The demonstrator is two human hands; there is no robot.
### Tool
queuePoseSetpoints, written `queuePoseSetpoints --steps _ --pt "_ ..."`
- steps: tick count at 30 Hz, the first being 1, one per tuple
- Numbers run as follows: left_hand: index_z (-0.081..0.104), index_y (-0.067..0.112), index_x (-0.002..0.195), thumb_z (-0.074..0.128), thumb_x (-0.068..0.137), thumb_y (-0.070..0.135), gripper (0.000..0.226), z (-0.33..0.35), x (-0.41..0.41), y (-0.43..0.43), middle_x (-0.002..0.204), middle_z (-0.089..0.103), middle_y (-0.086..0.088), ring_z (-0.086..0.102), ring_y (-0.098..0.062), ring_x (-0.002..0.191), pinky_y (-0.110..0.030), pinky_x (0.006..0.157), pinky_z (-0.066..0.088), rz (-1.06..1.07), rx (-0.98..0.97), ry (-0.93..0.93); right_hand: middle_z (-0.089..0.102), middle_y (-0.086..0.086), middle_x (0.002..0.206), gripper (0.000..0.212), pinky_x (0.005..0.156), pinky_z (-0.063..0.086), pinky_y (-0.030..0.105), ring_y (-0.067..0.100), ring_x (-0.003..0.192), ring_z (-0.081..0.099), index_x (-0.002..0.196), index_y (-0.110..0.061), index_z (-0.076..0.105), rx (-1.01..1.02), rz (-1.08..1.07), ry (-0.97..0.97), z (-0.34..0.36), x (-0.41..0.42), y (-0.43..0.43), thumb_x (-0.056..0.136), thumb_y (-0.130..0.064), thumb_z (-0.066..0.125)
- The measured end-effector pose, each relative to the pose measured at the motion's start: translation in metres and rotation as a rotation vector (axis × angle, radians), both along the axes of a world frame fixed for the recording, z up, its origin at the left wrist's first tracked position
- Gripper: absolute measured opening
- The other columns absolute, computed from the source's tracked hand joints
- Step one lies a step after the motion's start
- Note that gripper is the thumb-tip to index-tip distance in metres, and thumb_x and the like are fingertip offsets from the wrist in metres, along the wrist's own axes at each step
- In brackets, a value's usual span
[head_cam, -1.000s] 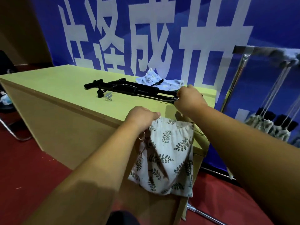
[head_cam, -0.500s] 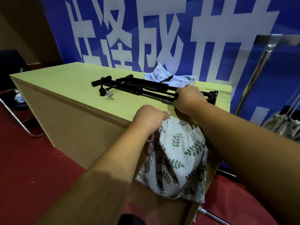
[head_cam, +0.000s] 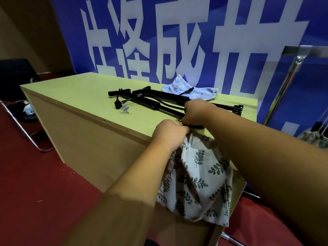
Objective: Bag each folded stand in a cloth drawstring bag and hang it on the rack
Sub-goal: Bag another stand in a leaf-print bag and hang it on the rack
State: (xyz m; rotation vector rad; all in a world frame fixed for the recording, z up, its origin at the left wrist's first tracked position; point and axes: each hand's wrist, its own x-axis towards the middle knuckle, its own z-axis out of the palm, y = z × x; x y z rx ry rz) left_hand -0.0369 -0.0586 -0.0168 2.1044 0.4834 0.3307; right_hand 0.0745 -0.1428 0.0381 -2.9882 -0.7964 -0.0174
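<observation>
Bagging at the table's [head_cam: 79, 96] near edge, by its right corner.
My left hand [head_cam: 168, 134] pinches the leaf-print bag [head_cam: 198, 174] at its mouth, cloth hanging off the edge; my right hand [head_cam: 197, 112] curls round a folded stand [head_cam: 197, 126] there. The rack [head_cam: 291, 71] is past the right end.

Leaf-print bag [head_cam: 197, 176] is soft matt cloth; folded stands [head_cam: 159, 102] matt black metal; tabletop [head_cam: 74, 96] smooth pale wood laminate; rack [head_cam: 291, 71] shiny chrome
</observation>
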Motion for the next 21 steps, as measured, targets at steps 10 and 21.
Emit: queuePoseSetpoints --steps 10,21 --pt "0.034 0.017 0.052 0.077 0.083 0.033 0.055 -0.004 0.003 0.005 0.048 0.028 0.005 0.029 -0.026 0.059 -0.034 0.055 0.018 -0.025 0.002 -0.007 0.067 0.002 0.094 0.027 0.064 0.046 0.034 0.023 0.087 0.066 0.104 -0.020 0.068 0.007 -0.001 -0.035 -0.009 0.008 0.005 0.091 -0.044 0.069" --pt "0.037 0.016 0.052 0.072 0.091 0.045 0.061 0.003 -0.010 -0.008 0.043 0.032 0.003 0.035 -0.027 0.055 -0.030 0.052 0.022 -0.002 0.070 0.001 0.066 0.005 0.096 0.027 0.070 0.055 0.034 0.023 0.084 0.063 0.116 -0.014 0.067 0.086 -0.055 -0.053 -0.007 -0.012 -0.030 0.095 -0.031 0.065"
